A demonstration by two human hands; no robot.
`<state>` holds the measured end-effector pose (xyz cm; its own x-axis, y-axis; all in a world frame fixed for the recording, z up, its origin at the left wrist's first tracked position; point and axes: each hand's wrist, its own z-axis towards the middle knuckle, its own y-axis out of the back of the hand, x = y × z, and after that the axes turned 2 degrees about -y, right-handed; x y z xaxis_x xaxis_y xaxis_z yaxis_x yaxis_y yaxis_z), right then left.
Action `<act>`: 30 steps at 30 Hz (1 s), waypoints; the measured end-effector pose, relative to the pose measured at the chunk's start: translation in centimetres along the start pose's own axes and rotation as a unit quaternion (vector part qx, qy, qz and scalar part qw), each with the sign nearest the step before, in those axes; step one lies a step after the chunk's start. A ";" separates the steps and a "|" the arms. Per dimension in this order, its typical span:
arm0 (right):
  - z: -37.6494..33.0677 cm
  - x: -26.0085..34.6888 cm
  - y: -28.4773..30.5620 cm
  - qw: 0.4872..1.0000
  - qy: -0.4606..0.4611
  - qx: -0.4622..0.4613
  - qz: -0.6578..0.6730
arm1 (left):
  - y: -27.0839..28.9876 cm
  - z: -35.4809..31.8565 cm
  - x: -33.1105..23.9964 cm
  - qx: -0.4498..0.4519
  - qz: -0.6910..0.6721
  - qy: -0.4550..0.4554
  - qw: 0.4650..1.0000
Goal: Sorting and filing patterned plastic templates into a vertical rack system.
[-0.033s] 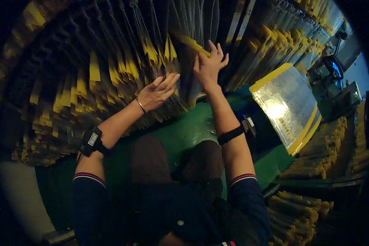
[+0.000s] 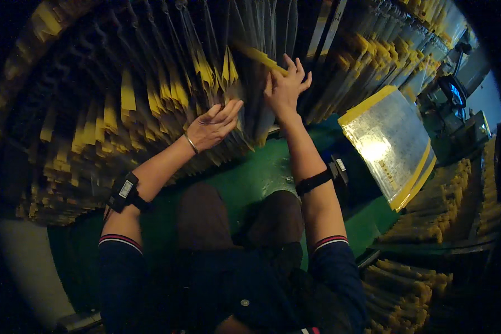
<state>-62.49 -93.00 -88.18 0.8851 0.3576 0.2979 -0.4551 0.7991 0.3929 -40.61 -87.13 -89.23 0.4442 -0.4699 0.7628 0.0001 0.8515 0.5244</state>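
Rows of thin, yellow-edged sheets [image 2: 175,92] hang close together from hooks in front of me. My left hand [image 2: 214,126], with a bangle at its wrist, is open, its fingers stretched out against the hanging sheets. To its right, my right hand [image 2: 285,93] is open too, its fingers spread. The yellow edge of one hanging sheet [image 2: 267,61] lies in the gap between thumb and forefinger and touches them. A dark gap in the row shows between my two hands. How far the fingertips reach behind the sheets is hidden.
A stack of clear-covered, yellow-edged sheets [image 2: 387,145] lies to my right. More sheets hang on a rack [image 2: 381,61] beyond it. Shelves at the lower right hold packed yellow-edged bundles [image 2: 409,292]. A small lit screen [image 2: 456,94] stands at the far right, above the green floor [image 2: 267,164].
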 end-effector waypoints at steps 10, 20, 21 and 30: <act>0.9 -0.6 -0.3 1.000 0.011 0.009 -0.007 | -0.4 -0.3 0.0 -0.004 0.012 -0.014 1.000; 0.6 -0.5 -0.6 1.000 0.027 -0.002 0.001 | 0.0 -0.2 -0.2 -0.050 -0.027 0.007 0.998; 0.6 -0.6 -0.6 1.000 0.025 -0.002 -0.002 | -0.2 0.6 -0.7 -0.052 -0.029 0.004 0.998; 0.0 -1.1 -0.4 0.998 0.019 -0.037 0.044 | -7.4 7.5 -5.8 0.283 -0.038 -0.007 0.958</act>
<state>-63.27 -93.69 -88.69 0.8459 0.4444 0.2949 -0.5236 0.7971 0.3008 -49.90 -92.45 -94.76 0.4505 -0.5310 0.7176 -0.4555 0.5547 0.6964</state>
